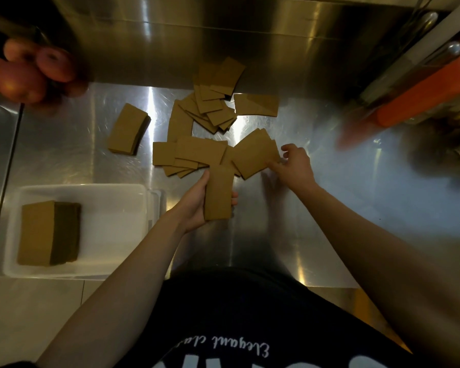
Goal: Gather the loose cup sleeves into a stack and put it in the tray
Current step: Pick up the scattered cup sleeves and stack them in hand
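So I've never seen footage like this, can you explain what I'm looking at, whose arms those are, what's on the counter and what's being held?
This is one picture from a camera worn on a person's head, looking down at their own bare arms; there is no machine. The left hand holds a small stack of sleeves. The right hand reaches for a fanned bunch. Loose brown cardboard cup sleeves lie scattered on the steel counter. A neat stack sits apart, and another stack rests in the white tray. Someone else's blurred fingers show at the top left.
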The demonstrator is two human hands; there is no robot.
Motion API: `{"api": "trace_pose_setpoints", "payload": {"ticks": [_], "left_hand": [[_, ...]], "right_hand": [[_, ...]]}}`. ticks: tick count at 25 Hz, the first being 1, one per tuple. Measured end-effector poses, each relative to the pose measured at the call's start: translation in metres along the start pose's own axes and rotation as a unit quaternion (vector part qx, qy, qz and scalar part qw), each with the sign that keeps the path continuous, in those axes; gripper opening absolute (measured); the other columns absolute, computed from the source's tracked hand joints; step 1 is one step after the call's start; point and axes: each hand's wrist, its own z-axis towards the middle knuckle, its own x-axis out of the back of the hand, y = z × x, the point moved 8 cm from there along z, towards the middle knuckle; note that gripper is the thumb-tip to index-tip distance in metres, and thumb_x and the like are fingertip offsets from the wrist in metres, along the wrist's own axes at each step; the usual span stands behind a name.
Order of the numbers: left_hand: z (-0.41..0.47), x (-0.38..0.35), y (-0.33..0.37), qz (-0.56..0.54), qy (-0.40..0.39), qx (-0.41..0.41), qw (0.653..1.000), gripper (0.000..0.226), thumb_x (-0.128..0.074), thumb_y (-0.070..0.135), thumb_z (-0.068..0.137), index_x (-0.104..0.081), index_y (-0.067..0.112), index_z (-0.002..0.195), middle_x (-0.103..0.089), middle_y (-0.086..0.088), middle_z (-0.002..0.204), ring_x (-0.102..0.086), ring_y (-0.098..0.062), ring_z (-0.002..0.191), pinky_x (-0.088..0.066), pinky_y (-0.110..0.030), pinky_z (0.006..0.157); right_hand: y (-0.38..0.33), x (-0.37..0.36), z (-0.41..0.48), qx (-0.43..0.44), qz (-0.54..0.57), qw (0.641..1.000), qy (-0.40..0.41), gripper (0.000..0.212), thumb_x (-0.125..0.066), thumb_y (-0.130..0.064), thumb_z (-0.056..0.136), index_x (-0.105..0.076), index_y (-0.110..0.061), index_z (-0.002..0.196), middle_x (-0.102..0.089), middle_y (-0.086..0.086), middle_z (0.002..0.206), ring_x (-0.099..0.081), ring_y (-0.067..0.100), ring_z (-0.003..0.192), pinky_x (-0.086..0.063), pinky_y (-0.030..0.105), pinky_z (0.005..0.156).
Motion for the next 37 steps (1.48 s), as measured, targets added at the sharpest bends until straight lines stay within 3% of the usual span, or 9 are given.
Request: {"api": "trace_pose_setpoints", "payload": {"ticks": [7,14,18,22,25,28,32,35,37], "left_hand": [[-0.007,0.015,0.006,-0.066,0.021,-0.038,0.997,0.067,-0.039,0.055,0.098,-0.046,0.008,0.144,-0.064,-0.022,0.12,-0.065,-0.032,0.106,-0.049,-0.046,0.097],[-0.006,0.032,0.01,-0.087,0.056,-0.051,0.993,0.064,-0.044,0.053,0.098,-0.05,0.006,0.142,-0.064,-0.022,0.123,-0.063,-0.032,0.111,-0.041,-0.047,0.11],[-0.003,0.038,0.009,-0.111,0.056,-0.066,0.99,0.066,-0.05,0.051,0.095,-0.048,0.006,0.143,-0.063,-0.02,0.121,-0.06,-0.031,0.112,-0.036,-0.047,0.114],[-0.002,0.04,0.007,-0.113,0.066,-0.061,0.99,0.071,-0.055,0.053,0.092,-0.047,0.008,0.145,-0.064,-0.018,0.116,-0.061,-0.028,0.107,-0.047,-0.043,0.099],[-0.002,0.043,0.002,-0.113,0.077,-0.052,0.989,0.074,-0.058,0.055,0.09,-0.046,0.009,0.146,-0.062,-0.018,0.119,-0.061,-0.028,0.109,-0.047,-0.043,0.098],[-0.003,0.043,0.001,-0.112,0.067,-0.047,0.99,0.072,-0.054,0.056,0.092,-0.045,0.008,0.145,-0.062,-0.018,0.118,-0.061,-0.027,0.106,-0.046,-0.042,0.097],[-0.01,0.029,0.005,-0.097,0.036,-0.062,0.993,0.051,-0.045,0.056,0.097,-0.061,0.017,0.127,-0.064,-0.015,0.119,-0.063,-0.027,0.103,-0.049,-0.043,0.092],[-0.013,0.018,0.008,-0.068,0.01,-0.057,0.996,0.058,-0.04,0.06,0.098,-0.053,0.023,0.141,-0.056,-0.017,0.142,-0.058,-0.032,0.119,-0.05,-0.049,0.098],[-0.016,0.015,0.006,-0.056,0.004,-0.036,0.998,0.062,-0.037,0.063,0.097,-0.054,0.022,0.141,-0.058,-0.018,0.138,-0.06,-0.033,0.116,-0.045,-0.052,0.101]], "right_hand": [[0.001,-0.012,0.013,-0.031,-0.066,0.997,0.005,0.072,-0.072,-0.052,0.075,-0.043,-0.014,0.129,-0.04,0.014,0.13,-0.049,0.033,0.117,-0.045,0.044,0.091],[0.002,-0.019,0.017,-0.04,-0.076,0.996,0.007,0.075,-0.075,-0.048,0.074,-0.038,-0.012,0.128,-0.039,0.015,0.131,-0.046,0.034,0.12,-0.046,0.047,0.095],[0.005,-0.016,0.014,-0.033,0.041,0.999,-0.002,0.048,-0.069,-0.026,0.083,-0.042,-0.012,0.12,-0.056,0.012,0.115,-0.061,0.029,0.1,-0.054,0.041,0.083],[0.008,-0.01,0.0,-0.061,0.165,0.984,-0.026,0.025,-0.055,-0.007,0.09,-0.055,-0.015,0.113,-0.063,0.01,0.107,-0.063,0.017,0.076,-0.054,0.027,0.059],[0.004,-0.007,-0.009,-0.061,0.223,0.972,-0.053,0.024,-0.056,-0.004,0.089,-0.059,-0.013,0.111,-0.066,0.011,0.096,-0.065,0.024,0.076,-0.058,0.035,0.064],[-0.012,0.0,-0.016,-0.027,0.243,0.967,-0.073,0.021,-0.058,-0.007,0.092,-0.06,-0.011,0.113,-0.065,0.008,0.096,-0.066,0.02,0.081,-0.056,0.027,0.068],[-0.046,-0.007,-0.026,0.031,0.238,0.96,-0.143,0.024,-0.063,-0.01,0.09,-0.063,-0.012,0.114,-0.066,0.002,0.099,-0.065,0.011,0.088,-0.055,0.025,0.076],[-0.077,-0.025,-0.039,0.121,0.131,0.966,-0.187,0.025,-0.065,-0.012,0.089,-0.066,-0.012,0.114,-0.067,-0.001,0.1,-0.063,0.007,0.088,-0.05,0.015,0.074],[-0.097,-0.036,-0.047,0.189,0.048,0.966,-0.169,0.027,-0.067,-0.016,0.088,-0.067,-0.011,0.115,-0.068,0.002,0.104,-0.06,0.005,0.089,-0.044,0.01,0.076]]}}
